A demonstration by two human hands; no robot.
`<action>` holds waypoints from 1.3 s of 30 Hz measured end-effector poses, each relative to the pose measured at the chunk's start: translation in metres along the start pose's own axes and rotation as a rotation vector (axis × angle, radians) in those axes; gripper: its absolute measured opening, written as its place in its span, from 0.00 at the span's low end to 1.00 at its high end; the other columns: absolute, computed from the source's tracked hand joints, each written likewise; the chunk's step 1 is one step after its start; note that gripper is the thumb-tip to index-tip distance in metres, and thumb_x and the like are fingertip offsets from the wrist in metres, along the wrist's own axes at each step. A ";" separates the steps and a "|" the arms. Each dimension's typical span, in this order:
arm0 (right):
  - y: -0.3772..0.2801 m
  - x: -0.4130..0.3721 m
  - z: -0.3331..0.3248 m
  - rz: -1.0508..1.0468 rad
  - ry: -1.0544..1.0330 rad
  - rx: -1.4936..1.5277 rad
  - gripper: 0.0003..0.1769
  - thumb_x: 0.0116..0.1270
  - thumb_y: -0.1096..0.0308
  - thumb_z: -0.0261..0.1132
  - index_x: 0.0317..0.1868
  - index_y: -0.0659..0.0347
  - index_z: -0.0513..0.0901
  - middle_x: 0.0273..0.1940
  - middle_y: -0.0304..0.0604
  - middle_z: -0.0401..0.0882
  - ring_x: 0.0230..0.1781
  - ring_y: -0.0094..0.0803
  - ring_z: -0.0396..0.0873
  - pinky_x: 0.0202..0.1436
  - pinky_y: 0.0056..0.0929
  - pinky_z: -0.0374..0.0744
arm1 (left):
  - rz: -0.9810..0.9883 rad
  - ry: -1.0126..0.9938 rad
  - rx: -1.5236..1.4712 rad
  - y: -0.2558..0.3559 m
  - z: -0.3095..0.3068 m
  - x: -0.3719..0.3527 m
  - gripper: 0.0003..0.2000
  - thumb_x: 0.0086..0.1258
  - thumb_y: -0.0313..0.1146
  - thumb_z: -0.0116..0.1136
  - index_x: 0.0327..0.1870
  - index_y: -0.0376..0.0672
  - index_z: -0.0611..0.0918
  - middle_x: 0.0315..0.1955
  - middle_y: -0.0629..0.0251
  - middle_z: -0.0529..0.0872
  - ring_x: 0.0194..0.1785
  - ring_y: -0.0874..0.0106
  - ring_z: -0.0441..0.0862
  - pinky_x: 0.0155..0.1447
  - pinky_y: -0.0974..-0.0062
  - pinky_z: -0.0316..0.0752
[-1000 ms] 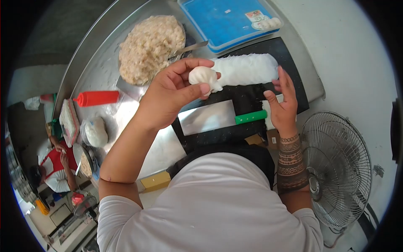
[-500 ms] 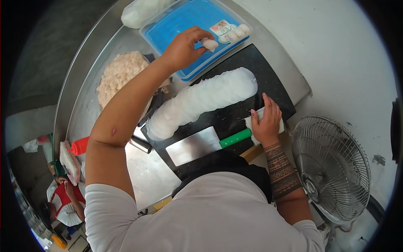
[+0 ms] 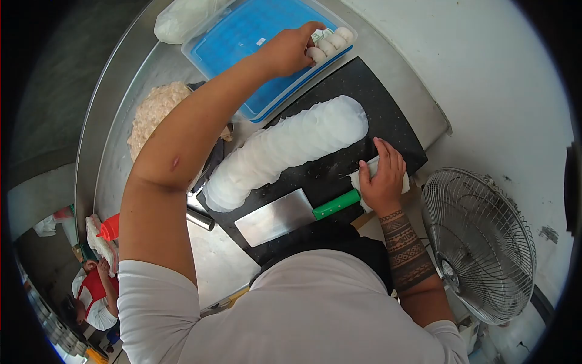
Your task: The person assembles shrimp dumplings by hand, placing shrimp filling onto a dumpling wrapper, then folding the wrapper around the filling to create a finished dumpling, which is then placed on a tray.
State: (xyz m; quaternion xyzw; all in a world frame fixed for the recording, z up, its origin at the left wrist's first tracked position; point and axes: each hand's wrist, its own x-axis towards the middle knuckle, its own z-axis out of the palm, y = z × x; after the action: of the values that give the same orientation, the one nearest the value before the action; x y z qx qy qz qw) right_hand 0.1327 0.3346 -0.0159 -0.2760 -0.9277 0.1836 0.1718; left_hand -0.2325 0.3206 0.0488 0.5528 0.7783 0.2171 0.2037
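My left hand [image 3: 294, 50] reaches into the blue-lined plastic tray [image 3: 233, 33], its fingers and thumb round a small white dumpling [image 3: 316, 55] at the near end of a short row of similar dumplings [image 3: 336, 41]. My right hand [image 3: 383, 182] lies palm down with its thumb apart, on a folded white cloth [image 3: 355, 179] at the black board's right edge. Across the black board [image 3: 379, 97] runs a long overlapping row of thin white wrappers [image 3: 291, 145]. In front of them lies a cleaver [image 3: 276, 218] with a green handle [image 3: 337, 204], close to my right hand.
A mound of pale filling [image 3: 154, 115] stands behind my left forearm. A white plastic bag [image 3: 182, 21] is at the back left, a red bottle [image 3: 109, 227] at the left. A wire-caged fan [image 3: 479, 242] stands at the right. Another person [image 3: 97, 291] is at the lower left.
My left hand has moved right and away from me, bringing the dumpling from above the tray down beside the others. My right hand has barely moved. The view has shifted slightly.
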 end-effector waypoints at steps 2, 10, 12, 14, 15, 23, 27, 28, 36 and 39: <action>-0.001 -0.001 0.000 0.000 0.004 0.008 0.33 0.70 0.60 0.66 0.73 0.62 0.71 0.66 0.52 0.76 0.67 0.51 0.73 0.72 0.52 0.66 | 0.024 0.049 0.032 -0.003 0.003 0.006 0.42 0.60 0.24 0.76 0.77 0.51 0.69 0.54 0.54 0.87 0.52 0.60 0.88 0.59 0.64 0.84; -0.002 -0.001 -0.001 -0.020 0.023 0.014 0.29 0.69 0.60 0.67 0.68 0.61 0.77 0.65 0.52 0.76 0.66 0.51 0.73 0.71 0.51 0.67 | 0.139 0.217 0.383 -0.013 0.011 0.014 0.43 0.59 0.25 0.78 0.78 0.50 0.68 0.59 0.52 0.85 0.44 0.58 0.90 0.52 0.64 0.86; 0.001 -0.001 0.002 -0.024 0.027 0.019 0.30 0.68 0.60 0.68 0.68 0.60 0.77 0.65 0.51 0.76 0.67 0.51 0.73 0.71 0.51 0.67 | 0.118 0.020 0.507 -0.010 -0.007 0.000 0.42 0.60 0.30 0.78 0.78 0.48 0.68 0.57 0.49 0.85 0.55 0.50 0.87 0.59 0.56 0.83; -0.001 0.001 0.001 -0.018 0.074 0.059 0.25 0.67 0.62 0.70 0.63 0.56 0.80 0.62 0.48 0.79 0.64 0.51 0.75 0.69 0.52 0.69 | 0.052 0.058 0.393 0.021 -0.044 -0.041 0.46 0.59 0.28 0.77 0.80 0.46 0.64 0.64 0.45 0.80 0.63 0.47 0.81 0.66 0.56 0.78; 0.001 0.006 0.000 -0.021 0.067 0.058 0.25 0.67 0.62 0.70 0.63 0.56 0.80 0.62 0.48 0.79 0.64 0.51 0.75 0.69 0.52 0.69 | -0.011 0.089 0.280 0.038 -0.061 -0.066 0.50 0.59 0.25 0.77 0.83 0.45 0.60 0.71 0.42 0.74 0.70 0.45 0.76 0.73 0.55 0.74; -0.010 0.071 0.022 -0.145 -0.127 0.317 0.07 0.67 0.70 0.73 0.36 0.64 0.84 0.35 0.50 0.83 0.36 0.46 0.83 0.42 0.40 0.81 | -0.158 0.416 -0.118 0.090 -0.007 -0.278 0.30 0.66 0.32 0.75 0.70 0.49 0.78 0.48 0.64 0.91 0.30 0.74 0.84 0.39 0.73 0.81; -0.027 0.093 0.022 -0.105 -0.305 0.180 0.08 0.66 0.69 0.74 0.35 0.64 0.84 0.35 0.51 0.84 0.38 0.48 0.84 0.45 0.42 0.81 | -0.330 0.418 -0.355 0.110 0.056 -0.365 0.24 0.67 0.26 0.73 0.66 0.43 0.82 0.46 0.65 0.91 0.29 0.78 0.82 0.37 0.77 0.78; -0.028 0.097 0.023 -0.132 -0.329 0.121 0.10 0.66 0.65 0.75 0.35 0.62 0.85 0.37 0.51 0.86 0.41 0.50 0.85 0.48 0.45 0.81 | -0.393 0.416 -0.413 0.113 0.071 -0.382 0.24 0.68 0.25 0.72 0.65 0.43 0.82 0.46 0.65 0.91 0.29 0.79 0.82 0.37 0.78 0.78; -0.020 0.107 0.029 -0.197 -0.372 0.134 0.13 0.67 0.65 0.73 0.34 0.66 0.83 0.37 0.55 0.85 0.41 0.53 0.84 0.48 0.45 0.81 | -0.602 0.469 -0.622 0.128 0.126 -0.446 0.23 0.70 0.21 0.69 0.66 0.41 0.81 0.49 0.63 0.90 0.33 0.81 0.80 0.40 0.80 0.79; -0.026 0.108 0.024 -0.167 -0.404 0.136 0.14 0.68 0.64 0.73 0.34 0.66 0.82 0.37 0.56 0.85 0.41 0.53 0.84 0.47 0.46 0.80 | -0.620 0.455 -0.646 0.135 0.118 -0.446 0.23 0.71 0.20 0.67 0.67 0.38 0.80 0.51 0.62 0.89 0.37 0.82 0.77 0.48 0.80 0.78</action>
State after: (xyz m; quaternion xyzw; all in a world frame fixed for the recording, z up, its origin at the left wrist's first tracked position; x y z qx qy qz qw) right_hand 0.0258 0.3706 -0.0023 -0.1435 -0.9484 0.2824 0.0156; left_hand 0.0741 -0.0495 0.0618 0.1428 0.8237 0.4912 0.2447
